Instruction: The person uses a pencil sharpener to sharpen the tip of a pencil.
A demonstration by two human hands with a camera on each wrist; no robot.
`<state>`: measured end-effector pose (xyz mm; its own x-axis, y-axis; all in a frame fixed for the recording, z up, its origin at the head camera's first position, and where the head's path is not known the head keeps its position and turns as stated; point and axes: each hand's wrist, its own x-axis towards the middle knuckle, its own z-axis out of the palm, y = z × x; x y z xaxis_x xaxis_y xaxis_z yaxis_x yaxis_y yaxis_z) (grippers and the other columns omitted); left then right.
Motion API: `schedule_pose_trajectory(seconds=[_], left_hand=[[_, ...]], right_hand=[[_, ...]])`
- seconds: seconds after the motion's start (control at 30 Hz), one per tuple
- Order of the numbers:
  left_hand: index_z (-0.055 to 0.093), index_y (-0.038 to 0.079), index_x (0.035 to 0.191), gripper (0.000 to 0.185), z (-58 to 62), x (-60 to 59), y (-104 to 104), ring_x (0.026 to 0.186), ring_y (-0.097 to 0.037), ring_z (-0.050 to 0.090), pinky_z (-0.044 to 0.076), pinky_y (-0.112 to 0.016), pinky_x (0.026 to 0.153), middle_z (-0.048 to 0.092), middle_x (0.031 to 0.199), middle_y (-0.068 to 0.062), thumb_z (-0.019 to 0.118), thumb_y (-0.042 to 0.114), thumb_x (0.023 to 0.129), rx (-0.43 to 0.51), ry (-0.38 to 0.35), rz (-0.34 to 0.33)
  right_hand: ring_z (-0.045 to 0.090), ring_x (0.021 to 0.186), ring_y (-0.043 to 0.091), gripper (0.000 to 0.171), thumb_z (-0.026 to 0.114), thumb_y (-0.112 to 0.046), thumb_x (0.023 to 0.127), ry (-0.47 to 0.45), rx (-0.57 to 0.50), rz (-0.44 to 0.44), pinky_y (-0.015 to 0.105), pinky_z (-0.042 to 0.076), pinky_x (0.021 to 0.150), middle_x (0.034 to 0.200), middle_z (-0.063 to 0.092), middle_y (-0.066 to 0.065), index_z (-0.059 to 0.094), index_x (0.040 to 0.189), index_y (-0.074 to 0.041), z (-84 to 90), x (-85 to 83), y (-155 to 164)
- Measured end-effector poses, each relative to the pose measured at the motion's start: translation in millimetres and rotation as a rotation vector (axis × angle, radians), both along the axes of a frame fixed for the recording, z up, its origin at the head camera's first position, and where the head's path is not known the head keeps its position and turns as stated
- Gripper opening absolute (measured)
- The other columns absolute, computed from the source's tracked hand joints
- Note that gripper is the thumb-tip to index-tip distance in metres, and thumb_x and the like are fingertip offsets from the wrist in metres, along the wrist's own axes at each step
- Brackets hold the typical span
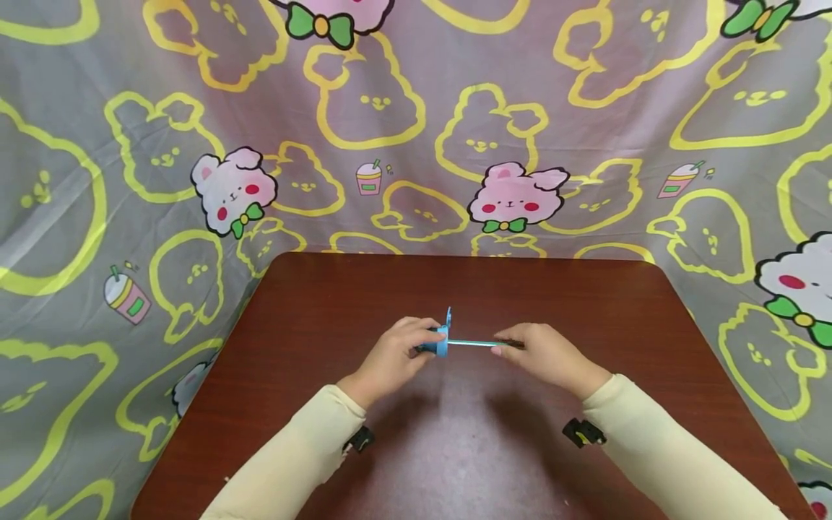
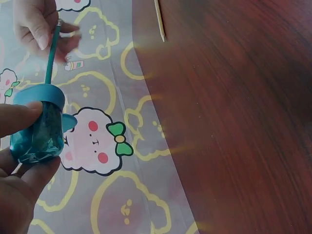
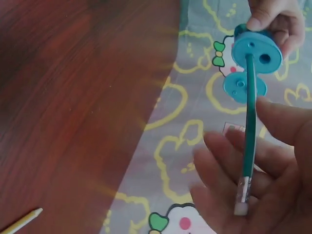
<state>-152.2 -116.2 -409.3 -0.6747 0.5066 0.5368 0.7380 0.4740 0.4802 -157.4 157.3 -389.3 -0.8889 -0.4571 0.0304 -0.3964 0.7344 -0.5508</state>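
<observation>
Both hands level: left hand [image 1: 390, 359] grips sharpener [image 1: 442, 341], right hand [image 1: 549, 355] pinches pencil [image 1: 477, 344].

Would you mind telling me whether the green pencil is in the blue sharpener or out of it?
In. The pencil runs straight into a hole in the sharpener lid; the left hand grips the sharpener, the right hand holds the pencil's other end.

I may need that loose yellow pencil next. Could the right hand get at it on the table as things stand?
Probably not at once: the right hand holds the green pencil stuck in the blue sharpener. The yellow pencil lies bare on the table, nothing over it.
</observation>
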Motion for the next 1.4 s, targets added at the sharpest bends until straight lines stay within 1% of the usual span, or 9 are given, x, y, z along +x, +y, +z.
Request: schedule_pose_trajectory(seconds=[0.13, 0.33, 0.67, 0.87, 0.97, 1.1, 1.17, 1.27, 1.4], left_hand=[[0.072, 0.005, 0.111, 0.035, 0.4, -0.2, -0.7, 0.107, -0.024, 0.058, 0.054, -0.022, 0.068, 0.066, 0.116, -0.008, 0.077, -0.004, 0.078, 0.042, -0.09, 0.027], [0.072, 0.004, 0.112, 0.037, 3.1, -1.6, -2.7, 0.103, -0.022, 0.059, 0.053, -0.03, 0.065, 0.066, 0.117, -0.01, 0.077, -0.005, 0.077, 0.107, -0.167, 0.066], [0.072, 0.003, 0.112, 0.036, 9.5, -0.2, -2.0, 0.091, -0.018, 0.057, 0.051, -0.03, 0.066, 0.067, 0.116, -0.009, 0.078, -0.002, 0.077, 0.138, -0.281, 0.062], [0.072, 0.004, 0.111, 0.036, 4.5, 3.2, -2.5, 0.099, -0.02, 0.058, 0.053, -0.025, 0.066, 0.066, 0.116, -0.007, 0.077, -0.003, 0.077, 0.043, -0.204, 0.028], [0.073, 0.005, 0.11, 0.034, -0.6, 3.2, -2.5, 0.105, -0.022, 0.058, 0.051, -0.019, 0.067, 0.066, 0.115, -0.006, 0.077, -0.004, 0.077, -0.017, -0.083, -0.005], [0.074, 0.005, 0.106, 0.032, -5.7, 2.8, -1.5, 0.107, -0.023, 0.059, 0.052, -0.021, 0.077, 0.068, 0.112, -0.007, 0.077, -0.006, 0.076, -0.053, 0.098, -0.044], [0.075, 0.005, 0.104, 0.032, -6.7, 3.1, -0.9, 0.107, -0.023, 0.06, 0.052, -0.024, 0.082, 0.068, 0.111, -0.008, 0.077, -0.007, 0.075, -0.049, 0.15, -0.056], [0.075, 0.006, 0.104, 0.032, -7.6, 3.8, -0.4, 0.108, -0.023, 0.059, 0.052, -0.026, 0.086, 0.069, 0.11, -0.008, 0.077, -0.008, 0.074, -0.046, 0.158, -0.059], [0.074, 0.006, 0.106, 0.033, -8.1, 2.9, 0.3, 0.109, -0.023, 0.059, 0.054, -0.025, 0.08, 0.068, 0.112, -0.007, 0.077, -0.007, 0.075, -0.037, 0.097, -0.043]], right_hand=[[0.058, 0.114, 0.029, 0.047, 0.072, -0.032, 0.087, 0.256, 0.042, -0.025, 0.049, 0.049, 0.091, 0.12, 0.064, 0.01, 0.064, 0.126, -0.006, -2.5, 2.3, -3.8], [0.058, 0.108, 0.03, 0.051, 0.08, -0.026, 0.078, 0.685, 0.001, 0.028, 0.047, 0.051, 0.087, 0.116, 0.063, 0.012, 0.066, 0.122, -0.004, -9.2, 1.7, -1.1], [0.059, 0.073, 0.022, 0.036, 0.046, -0.025, 0.103, 1.079, -0.106, 0.146, 0.033, 0.051, 0.059, 0.084, 0.062, 0.006, 0.072, 0.095, -0.002, -25.2, -1.3, -1.4], [0.053, 0.068, 0.014, 0.007, 0.074, -0.012, 0.084, 0.838, -0.1, 0.146, 0.027, 0.049, 0.055, 0.075, 0.057, -0.001, 0.073, 0.085, -0.004, -28.9, 4.0, 0.0], [0.053, 0.067, 0.007, 0.008, 0.078, -0.007, 0.077, 0.506, -0.107, 0.128, 0.024, 0.048, 0.058, 0.075, 0.059, -0.006, 0.074, 0.085, -0.007, -25.1, 6.7, 0.6], [0.053, 0.067, 0.005, 0.007, 0.07, -0.011, 0.088, -0.01, -0.165, 0.092, 0.024, 0.047, 0.058, 0.077, 0.065, -0.006, 0.075, 0.087, -0.007, -14.9, 4.3, 4.0], [0.051, 0.062, 0.006, 0.012, 0.066, -0.013, 0.091, -0.174, -0.19, 0.082, 0.024, 0.044, 0.055, 0.071, 0.063, -0.004, 0.075, 0.086, -0.006, -10.8, 1.7, 5.6], [0.046, 0.058, 0.007, 0.014, 0.065, -0.013, 0.091, -0.233, -0.194, 0.093, 0.024, 0.041, 0.052, 0.065, 0.058, -0.002, 0.074, 0.083, -0.005, -8.8, -0.8, 6.0], [0.059, 0.073, 0.011, 0.013, 0.066, -0.016, 0.092, -0.114, -0.091, 0.063, 0.03, 0.051, 0.064, 0.083, 0.068, -0.001, 0.075, 0.094, -0.007, -9.5, 0.2, 3.9]])
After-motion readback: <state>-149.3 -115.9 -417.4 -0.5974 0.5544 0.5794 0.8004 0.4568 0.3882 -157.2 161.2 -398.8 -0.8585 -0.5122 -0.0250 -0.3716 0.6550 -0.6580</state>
